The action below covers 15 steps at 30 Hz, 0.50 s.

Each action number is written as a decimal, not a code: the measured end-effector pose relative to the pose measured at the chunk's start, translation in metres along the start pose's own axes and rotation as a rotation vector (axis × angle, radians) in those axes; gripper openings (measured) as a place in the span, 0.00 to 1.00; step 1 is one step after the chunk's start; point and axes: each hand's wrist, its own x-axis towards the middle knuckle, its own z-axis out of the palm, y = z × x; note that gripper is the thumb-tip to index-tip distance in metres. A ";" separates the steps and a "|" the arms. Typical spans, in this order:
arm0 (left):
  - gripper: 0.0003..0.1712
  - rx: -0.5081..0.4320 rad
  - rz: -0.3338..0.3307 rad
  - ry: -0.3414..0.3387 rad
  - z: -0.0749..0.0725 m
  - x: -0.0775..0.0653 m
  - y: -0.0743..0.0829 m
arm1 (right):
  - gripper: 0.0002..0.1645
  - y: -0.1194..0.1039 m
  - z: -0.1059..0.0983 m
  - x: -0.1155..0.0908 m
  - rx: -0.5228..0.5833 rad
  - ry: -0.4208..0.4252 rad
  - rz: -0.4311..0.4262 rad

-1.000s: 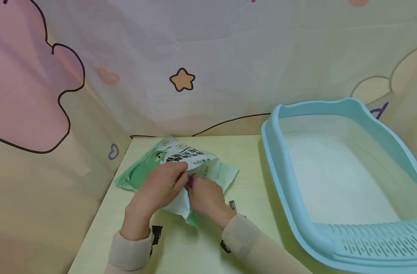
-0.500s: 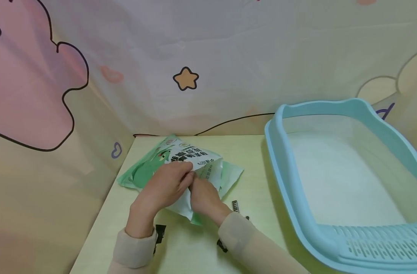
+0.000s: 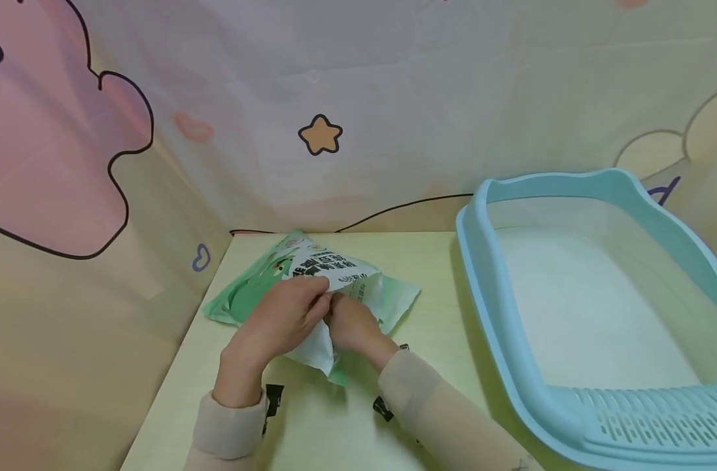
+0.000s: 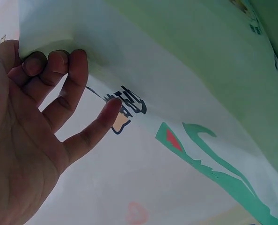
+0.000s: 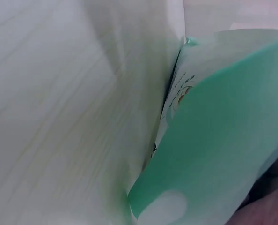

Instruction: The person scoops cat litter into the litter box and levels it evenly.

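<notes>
Head view: on the pale table [image 3: 441,314], towards the left and the far edge, a green-and-white bag [image 3: 320,263] lying askew, printed with black lettering and a green figure. Left hand [image 3: 284,317] clamped on the bag, fingers curled. Right hand [image 3: 355,327] just beside it to the right, fingers curled inward against the bag, fingertips hidden; impossible to tell whether clamped on the bag or on something else. Just right of the hands, a white layer lifted from the one beneath, with a pale green end spreading to the right. At the near side, pale sleeves [image 3: 229,425] on both arms. To the right, well apart from the bag, a light-blue tray [image 3: 490,281] with a slotted strip [image 3: 659,418] along the near end. On the far side, a printed cloth [image 3: 405,131] with an orange star [image 3: 320,135].

Left wrist view: palm visible at the left, fingertips gathered on the edge of the bag, pinching it; one finger extended apart from the others. Across to the right, green and red print.

Right wrist view: smooth green side of the bag at the right, standing tilted, covering most of the hand; only a dark bit of skin visible at the right edge.
</notes>
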 end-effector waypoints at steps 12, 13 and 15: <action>0.20 -0.029 0.000 -0.010 -0.002 -0.001 -0.002 | 0.17 -0.001 0.006 0.001 -0.076 0.009 0.052; 0.20 -0.035 -0.003 -0.012 -0.002 -0.001 -0.002 | 0.17 -0.001 0.006 0.002 -0.088 0.014 0.056; 0.20 -0.042 -0.010 -0.015 -0.003 -0.001 -0.002 | 0.17 -0.001 0.006 0.003 -0.107 0.027 0.065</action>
